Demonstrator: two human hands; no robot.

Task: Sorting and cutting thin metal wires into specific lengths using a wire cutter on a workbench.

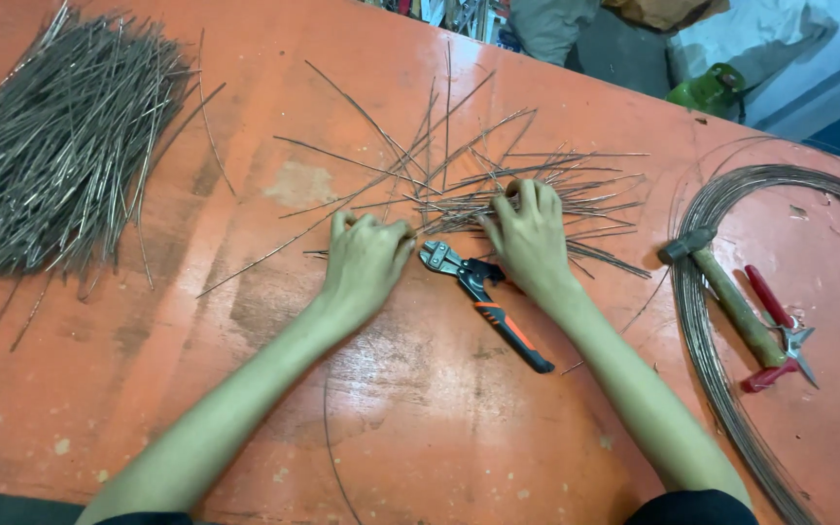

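My left hand (367, 261) rests on the orange table (420, 418), fingers curled over the near ends of some loose cut wire pieces (478, 180). My right hand (529, 238) lies on the same scattered wires, fingers bent and gathering them. Between both hands a small bolt cutter (483, 301) with black and orange handles lies flat, held by neither hand.
A big heap of cut wire lengths (60, 146) fills the far left. A coil of wire (721, 321) curves along the right side, with a hammer (726, 292) and red-handled snips (780, 331) lying on it. A green object (710, 90) sits beyond the far edge.
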